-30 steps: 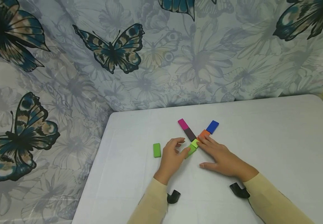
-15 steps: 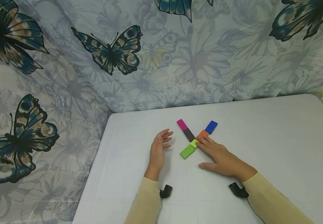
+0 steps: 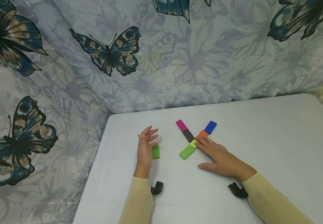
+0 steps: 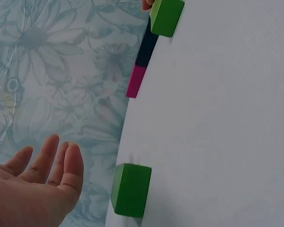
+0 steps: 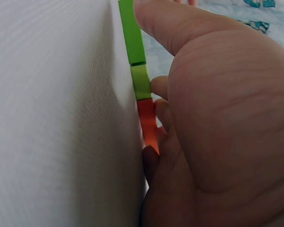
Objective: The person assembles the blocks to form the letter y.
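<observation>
My left hand [image 3: 144, 154], palm turned inward and fingers loosely extended, hovers beside a loose green block [image 3: 156, 152] and partly covers it in the head view. In the left wrist view this green block [image 4: 131, 190] stands apart from the hand's fingers [image 4: 72, 165]. Flat on the table, blocks form two arms: magenta [image 3: 181, 125] and dark brown [image 3: 188, 135] in one, blue [image 3: 210, 127], orange [image 3: 201, 134], lime [image 3: 192, 143] and green [image 3: 187, 152] in the other. My right hand [image 3: 223, 160], fingers outstretched, touches the orange and lime blocks with its fingertips.
A white table [image 3: 276, 130] lies under everything, its far edge against a floral butterfly-print cloth [image 3: 200, 62]. Black curved wrist pieces [image 3: 157, 188] stick out near both sleeves.
My left hand has left the green block at the lower end of the row and moved left to the loose green block. The right hand has stayed on the row.
</observation>
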Tool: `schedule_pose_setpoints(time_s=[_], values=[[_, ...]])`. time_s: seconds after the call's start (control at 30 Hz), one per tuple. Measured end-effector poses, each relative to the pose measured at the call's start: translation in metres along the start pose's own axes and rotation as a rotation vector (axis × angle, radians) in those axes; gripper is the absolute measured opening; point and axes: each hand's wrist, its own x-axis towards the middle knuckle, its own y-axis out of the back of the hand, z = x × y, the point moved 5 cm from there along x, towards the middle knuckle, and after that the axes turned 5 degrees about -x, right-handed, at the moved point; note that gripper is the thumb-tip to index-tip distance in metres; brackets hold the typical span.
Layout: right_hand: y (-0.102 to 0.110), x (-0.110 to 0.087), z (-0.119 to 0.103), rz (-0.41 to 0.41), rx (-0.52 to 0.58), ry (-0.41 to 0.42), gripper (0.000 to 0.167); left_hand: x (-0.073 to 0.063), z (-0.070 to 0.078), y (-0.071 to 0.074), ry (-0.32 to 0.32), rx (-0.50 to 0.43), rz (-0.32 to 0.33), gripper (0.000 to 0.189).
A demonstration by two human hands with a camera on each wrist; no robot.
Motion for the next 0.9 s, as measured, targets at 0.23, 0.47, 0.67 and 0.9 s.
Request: schedule_pose_setpoints(time_s=[0.23,0.47,0.67,0.9], values=[[0.000,-0.001,0.000,-0.010,0.004,-0.012,0.092,0.001,-0.018,0.029,0.077,-0.028,0.087,0.093],[0.002,-0.001,-0.003,0.015,0.016,0.013,0.089,0.002,-0.034,0.051,0.203,0.211,0.160,0.069],[0.001,-0.001,-0.001,0.004,0.026,0.001,0.089,0.002,-0.040,0.057,0.278,0.403,0.153,0.066],[-0.001,0.001,0.001,-0.018,0.025,-0.020,0.092,0.001,-0.041,0.054,0.273,0.544,0.061,0.060]])
